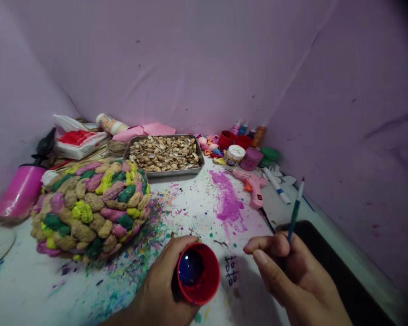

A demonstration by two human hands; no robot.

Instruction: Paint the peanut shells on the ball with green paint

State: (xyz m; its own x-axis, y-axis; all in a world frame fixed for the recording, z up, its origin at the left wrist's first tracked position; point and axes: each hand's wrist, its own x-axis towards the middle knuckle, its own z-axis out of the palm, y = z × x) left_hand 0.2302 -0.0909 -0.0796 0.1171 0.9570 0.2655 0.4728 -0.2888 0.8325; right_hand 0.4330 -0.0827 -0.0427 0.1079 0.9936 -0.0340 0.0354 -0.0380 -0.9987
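Note:
In front of me my left hand is wrapped round a red cup, tilted so its mouth faces me. Dark blue paint lies inside it. To the right, my right hand holds a thin paintbrush between its fingers. Its blue-green shaft points up to a pale tip, while the lower end is hidden by the hand. Left of the cup sits a rounded form covered in peanut shells, some painted pink, yellow or green and others bare brown.
A metal tray of shells stands at the back. Paint jars, a pink glue gun and a white marker lie to the right. A black tray-like object is beside my right hand. At left is a pink balloon pump.

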